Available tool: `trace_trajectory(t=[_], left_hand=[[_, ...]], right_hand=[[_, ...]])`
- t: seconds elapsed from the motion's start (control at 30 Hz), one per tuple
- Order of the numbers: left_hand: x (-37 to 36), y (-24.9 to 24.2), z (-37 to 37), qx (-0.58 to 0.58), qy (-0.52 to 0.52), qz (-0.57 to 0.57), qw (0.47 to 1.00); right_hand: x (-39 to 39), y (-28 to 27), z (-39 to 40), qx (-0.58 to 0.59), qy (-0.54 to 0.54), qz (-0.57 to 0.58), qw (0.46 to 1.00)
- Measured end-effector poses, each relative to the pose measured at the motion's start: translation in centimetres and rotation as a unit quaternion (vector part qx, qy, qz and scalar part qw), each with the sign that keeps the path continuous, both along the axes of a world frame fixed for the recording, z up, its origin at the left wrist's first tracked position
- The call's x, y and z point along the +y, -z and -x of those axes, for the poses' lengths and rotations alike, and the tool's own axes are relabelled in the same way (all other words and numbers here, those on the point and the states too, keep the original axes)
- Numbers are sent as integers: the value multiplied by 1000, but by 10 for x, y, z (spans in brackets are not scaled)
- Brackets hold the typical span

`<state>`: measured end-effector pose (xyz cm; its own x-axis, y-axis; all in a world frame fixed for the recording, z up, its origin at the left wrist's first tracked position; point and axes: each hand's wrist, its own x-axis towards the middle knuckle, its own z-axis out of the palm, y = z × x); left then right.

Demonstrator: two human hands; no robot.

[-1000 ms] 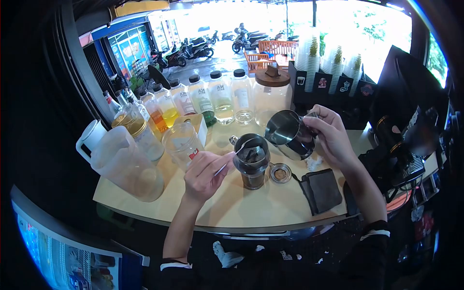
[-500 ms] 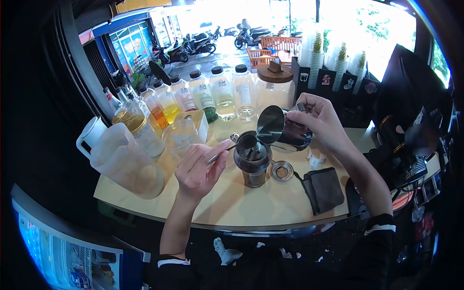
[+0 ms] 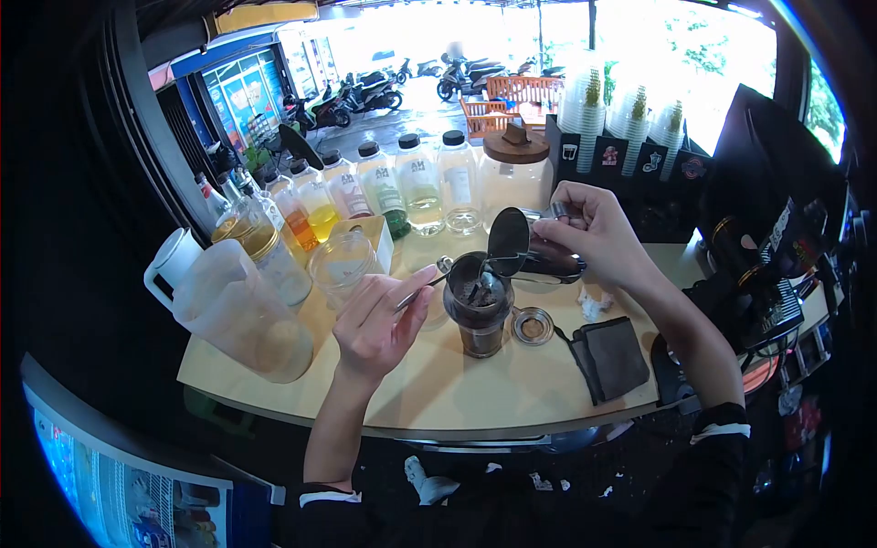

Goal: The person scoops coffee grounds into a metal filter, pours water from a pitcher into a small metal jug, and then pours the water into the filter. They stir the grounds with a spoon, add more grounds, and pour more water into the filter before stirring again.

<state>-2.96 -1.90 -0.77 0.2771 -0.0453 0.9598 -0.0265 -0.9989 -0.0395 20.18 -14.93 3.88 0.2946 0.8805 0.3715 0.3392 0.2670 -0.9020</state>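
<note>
My right hand (image 3: 594,228) grips the handle of a dark, shiny pitcher (image 3: 555,265), tipped steeply left. Its lip is over a dark see-through coffee brewer (image 3: 481,340), and a thin stream seems to fall inside. Dark, wet-looking grounds (image 3: 488,294) show within the brewer. Between the fingers of my left hand (image 3: 370,327) is the thin handle of a spoon (image 3: 416,297), which reaches over the brewer's rim; its bowl is hard to make out inside. A round filter cap (image 3: 532,326) lies right of the brewer.
A folded dark cloth (image 3: 612,359) and crumpled tissue (image 3: 596,302) lie on the right. Left stand a large plastic pitcher (image 3: 239,306) and a clear jar (image 3: 345,265). Several bottles (image 3: 425,187) and a wooden-lidded jar (image 3: 516,178) line the back. Stacked cups (image 3: 630,132) stand in a holder (image 3: 626,169).
The pitcher is tipped further, its mouth turned more downward. The spoon's bowl has dropped from above the rim into the brewer. The view has shifted slightly.
</note>
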Motion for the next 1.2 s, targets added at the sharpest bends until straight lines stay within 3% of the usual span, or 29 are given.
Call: trace_trajectory(t=[0.53,0.73,0.83,0.93,1.0,1.2], left_hand=[[8,3,3,-11,-11,-9,1000],[8,2,3,-8,-18,-15,1000],[8,3,2,-12,-22,-25,999],[7,5,1,-11,-16,-21,1000],[6,5,0,-12,-10,-24,1000],[3,7,-1,-10,-8,-24,1000]], right_hand=[[11,5,3,-21,22,-11,999],[11,7,0,6,25,-36,999],[8,13,-10,80,18,-56,995],[5,28,-30,27,79,-37,996],[7,46,-36,112,111,-63,985],[15,131,-84,187,141,-42,971]])
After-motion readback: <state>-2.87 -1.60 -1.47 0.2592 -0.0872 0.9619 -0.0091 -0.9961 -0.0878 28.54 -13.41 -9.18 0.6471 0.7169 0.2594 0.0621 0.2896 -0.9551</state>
